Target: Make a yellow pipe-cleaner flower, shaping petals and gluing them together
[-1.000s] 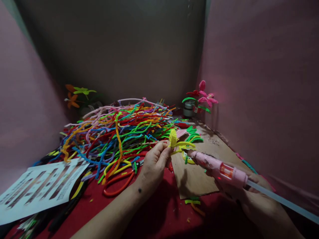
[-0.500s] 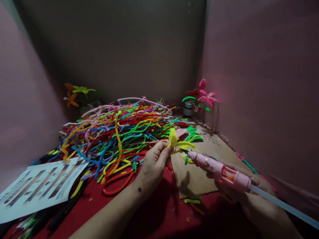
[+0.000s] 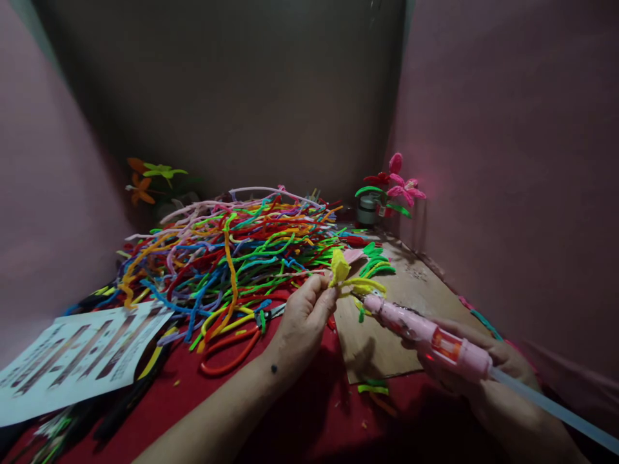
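Between the thumb and fingers of my left hand point(image 3: 309, 306) is a yellow pipe-cleaner flower point(image 3: 340, 267), one petal pointing up and others spreading to the right. My right hand point(image 3: 483, 367) is wrapped round a pink hot glue gun point(image 3: 430, 335), with a pale glue stick point(image 3: 556, 409) coming out of its back end. The gun's nozzle is close to the lower yellow petals; whether it touches them I cannot tell. An orange light glows in the gun's window. Below both hands lies a brown board point(image 3: 372, 348).
A big tangle of coloured pipe cleaners point(image 3: 251, 245) covers the left and middle. Red-handled scissors point(image 3: 232, 361) lie before it, a printed sheet point(image 3: 82, 361) further left. Green pipe-cleaner leaves point(image 3: 377, 261) rest on the board. Pink flowers point(image 3: 406, 187) stand at the back right, orange ones point(image 3: 140, 190) back left.
The glue gun has shifted slightly right and down along with my right hand. The yellow flower has turned a little in my left hand, which stays nearly in place.
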{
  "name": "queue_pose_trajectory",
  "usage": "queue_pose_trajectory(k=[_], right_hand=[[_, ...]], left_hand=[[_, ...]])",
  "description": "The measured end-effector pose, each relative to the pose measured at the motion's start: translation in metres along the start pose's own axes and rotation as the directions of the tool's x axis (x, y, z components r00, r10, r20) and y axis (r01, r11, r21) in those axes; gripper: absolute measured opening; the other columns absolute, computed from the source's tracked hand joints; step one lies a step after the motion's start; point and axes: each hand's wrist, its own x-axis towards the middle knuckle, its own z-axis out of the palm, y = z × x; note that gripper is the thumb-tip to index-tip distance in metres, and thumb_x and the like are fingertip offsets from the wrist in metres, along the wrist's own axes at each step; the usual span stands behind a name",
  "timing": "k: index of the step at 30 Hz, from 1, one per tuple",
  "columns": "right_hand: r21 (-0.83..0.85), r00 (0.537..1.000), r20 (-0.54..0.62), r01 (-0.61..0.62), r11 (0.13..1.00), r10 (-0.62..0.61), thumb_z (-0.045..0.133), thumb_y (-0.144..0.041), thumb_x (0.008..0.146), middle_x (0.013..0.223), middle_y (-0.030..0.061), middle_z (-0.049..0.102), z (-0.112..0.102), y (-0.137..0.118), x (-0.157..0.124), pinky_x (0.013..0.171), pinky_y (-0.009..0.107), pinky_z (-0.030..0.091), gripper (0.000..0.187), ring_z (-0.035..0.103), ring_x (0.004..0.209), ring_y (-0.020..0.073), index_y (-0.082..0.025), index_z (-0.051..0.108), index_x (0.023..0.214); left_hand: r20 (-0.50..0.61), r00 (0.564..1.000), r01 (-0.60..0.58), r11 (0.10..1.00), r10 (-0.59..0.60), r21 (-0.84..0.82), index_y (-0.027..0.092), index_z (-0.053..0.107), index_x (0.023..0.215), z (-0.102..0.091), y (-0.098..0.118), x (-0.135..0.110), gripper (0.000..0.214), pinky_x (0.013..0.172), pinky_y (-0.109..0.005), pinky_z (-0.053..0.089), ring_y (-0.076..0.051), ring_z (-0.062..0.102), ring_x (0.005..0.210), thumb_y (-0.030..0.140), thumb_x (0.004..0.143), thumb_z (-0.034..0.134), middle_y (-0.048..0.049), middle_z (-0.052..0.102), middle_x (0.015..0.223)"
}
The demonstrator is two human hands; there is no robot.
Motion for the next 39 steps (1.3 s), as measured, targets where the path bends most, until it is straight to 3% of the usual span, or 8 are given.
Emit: queue_pose_trajectory(k=[5, 11, 19, 26, 39], right_hand=[[0.013, 0.994, -0.085, 0.075, 0.997, -0.074, 0.074, -0.028, 0.056, 0.104, 0.0142, 0.065, 0.01, -0.001, -0.007, 0.063, 0.032, 0.053, 0.043, 0.063, 0.087, 0.03, -0.019, 0.066, 0.098], [-0.017, 0.992, -0.082, 0.1, 0.995, -0.101, 0.077, -0.026, 0.051, 0.102, 0.0142, 0.065, 0.008, 0.005, -0.005, 0.063, 0.034, 0.053, 0.047, 0.063, 0.085, 0.0305, -0.019, 0.067, 0.097], [0.08, 0.981, -0.182, 0.088, 0.993, -0.073, 0.079, -0.028, 0.046, 0.082, 0.0092, 0.07, 0.021, 0.001, -0.009, 0.046, 0.019, 0.047, 0.043, 0.063, 0.061, 0.0193, -0.022, 0.07, 0.088], [0.072, 0.974, -0.211, 0.106, 0.992, -0.088, 0.08, -0.023, 0.042, 0.079, 0.0062, 0.07, 0.026, -0.003, -0.01, 0.045, 0.016, 0.044, 0.041, 0.062, 0.059, 0.0169, -0.026, 0.072, 0.082], [0.039, 0.963, -0.246, 0.123, 0.992, -0.11, 0.08, -0.019, 0.039, 0.081, 0.0069, 0.07, 0.027, -0.003, -0.009, 0.056, 0.021, 0.05, 0.041, 0.064, 0.07, 0.0228, -0.025, 0.071, 0.078]], left_hand=[[-0.036, 0.999, -0.02, 1.0, 0.02, 0.014, 0.018, 0.045, 0.071, 0.0, -0.001, 0.0, 0.019, 0.047, -0.02, 0.028, -0.006, 0.03, 0.048, 0.032, 0.083, 0.043, 0.0059, 0.037, 0.057], [-0.085, 0.994, -0.067, 0.997, 0.07, 0.043, 0.018, 0.049, 0.072, -0.001, 0.001, 0.0, 0.016, 0.049, -0.02, 0.028, -0.007, 0.031, 0.049, 0.03, 0.082, 0.045, 0.005, 0.039, 0.057], [-0.086, 0.993, -0.073, 0.996, 0.077, 0.051, 0.018, 0.049, 0.073, 0.0, 0.001, 0.0, 0.016, 0.049, -0.02, 0.028, -0.008, 0.031, 0.05, 0.03, 0.082, 0.045, 0.0043, 0.038, 0.059], [-0.08, 0.995, -0.059, 0.998, 0.061, 0.033, 0.018, 0.049, 0.07, 0.0, 0.003, -0.001, 0.016, 0.048, -0.02, 0.027, -0.008, 0.031, 0.05, 0.03, 0.081, 0.046, 0.0045, 0.039, 0.058], [-0.014, 0.997, -0.069, 0.997, 0.07, 0.035, 0.018, 0.046, 0.073, -0.002, -0.005, 0.0, 0.017, 0.05, -0.02, 0.027, -0.007, 0.03, 0.052, 0.031, 0.083, 0.043, 0.0052, 0.036, 0.06]])
